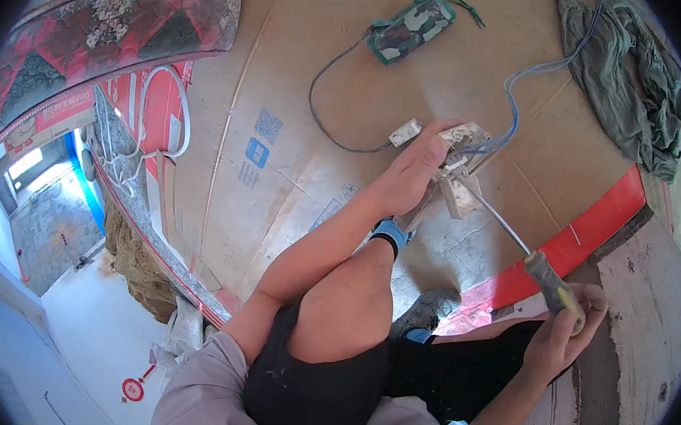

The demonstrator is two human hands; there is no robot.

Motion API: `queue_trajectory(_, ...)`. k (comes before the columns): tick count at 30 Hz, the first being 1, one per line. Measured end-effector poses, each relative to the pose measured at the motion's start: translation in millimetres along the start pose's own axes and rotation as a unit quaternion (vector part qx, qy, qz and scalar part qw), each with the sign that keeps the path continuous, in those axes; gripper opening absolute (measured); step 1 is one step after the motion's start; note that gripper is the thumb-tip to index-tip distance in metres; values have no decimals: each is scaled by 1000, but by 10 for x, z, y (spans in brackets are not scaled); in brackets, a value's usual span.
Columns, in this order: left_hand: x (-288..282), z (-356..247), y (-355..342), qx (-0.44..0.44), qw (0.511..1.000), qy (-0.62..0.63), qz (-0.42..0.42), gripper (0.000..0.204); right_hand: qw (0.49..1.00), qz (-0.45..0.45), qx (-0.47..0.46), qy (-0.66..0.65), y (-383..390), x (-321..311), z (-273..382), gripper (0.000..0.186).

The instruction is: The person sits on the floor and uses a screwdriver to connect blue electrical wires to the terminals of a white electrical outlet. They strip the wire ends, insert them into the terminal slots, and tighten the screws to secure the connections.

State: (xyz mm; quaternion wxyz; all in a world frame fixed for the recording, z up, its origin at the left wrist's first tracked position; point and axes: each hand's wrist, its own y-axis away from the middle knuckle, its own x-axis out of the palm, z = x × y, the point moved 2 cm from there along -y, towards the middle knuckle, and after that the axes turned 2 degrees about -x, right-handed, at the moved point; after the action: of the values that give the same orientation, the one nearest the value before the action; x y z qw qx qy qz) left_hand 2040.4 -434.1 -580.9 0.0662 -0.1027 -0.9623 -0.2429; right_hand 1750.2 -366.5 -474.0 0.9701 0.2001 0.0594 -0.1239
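My left hand (417,164) grips a dirty white plastic fitting (460,192) with grey and blue wires (512,106) running into it. My right hand (561,333) is closed on the handle of a long screwdriver (547,279), whose shaft runs to the fitting; whether the tip touches a screw is too small to tell. Left of the fitting, a small white block (404,131) lies on the cardboard, joined by a dark cable to a camouflage pouch (412,26) farther back. My seated legs are below my hands.
Cardboard sheeting (273,61) covers the surface before me. A crumpled grey-green cloth (611,78) lies at the upper right. At the left are a dusty red-patterned panel (187,21), looped white cables (178,129) and an edge with a lower room seen beyond. A red strip (586,226) borders the cardboard at right.
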Motion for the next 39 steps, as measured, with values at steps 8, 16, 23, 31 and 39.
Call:
queue_trajectory(8,28,-52,-9,3,1000,30,5,65,999,22,16,20,-69,-215,-110,55)
queue_trajectory(16,-7,-1,-10,-6,999,50,5,68,999,-10,-34,37,-54,-95,-76,54)
queue_trajectory(23,-18,42,14,-8,999,48,-9,65,999,15,-41,30,-81,100,75,56)
queue_trajectory(31,-1,-50,47,2,999,43,-6,71,988,59,-126,62,-74,234,275,54)
queue_trajectory(39,130,-220,118,18,995,95,17,99,990,33,-13,-136,-55,12,-16,53)
